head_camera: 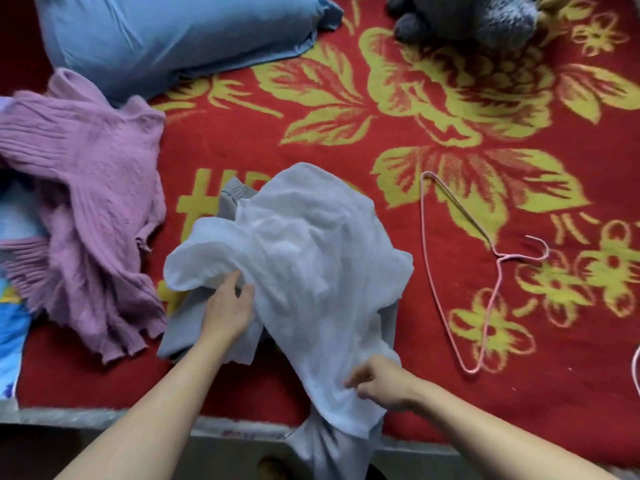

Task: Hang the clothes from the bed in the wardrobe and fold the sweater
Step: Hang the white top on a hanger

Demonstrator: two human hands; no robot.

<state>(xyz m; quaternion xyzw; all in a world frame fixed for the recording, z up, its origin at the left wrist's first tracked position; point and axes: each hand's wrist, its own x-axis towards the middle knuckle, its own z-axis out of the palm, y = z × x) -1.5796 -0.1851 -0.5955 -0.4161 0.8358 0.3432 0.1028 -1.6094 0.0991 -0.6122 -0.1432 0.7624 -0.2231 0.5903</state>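
A thin white garment (304, 251) lies crumpled on the bed near the front edge, part of it hanging over the edge. It covers a grey garment (183, 327) whose edges show at the left and top. My left hand (230, 306) reaches under a fold of the white garment, fingers loosely spread against the cloth. My right hand (379, 381) pinches the white cloth near its lower edge. A purple knitted sweater (86, 202) lies bunched at the left. A pink wire hanger (485, 268) lies flat on the blanket to the right.
The bed is covered by a red blanket (381, 140) with yellow flowers. A blue pillow (173, 36) sits at the back left and a grey plush toy (467, 19) at the back. Another pink hanger (636, 368) peeks in at the right edge.
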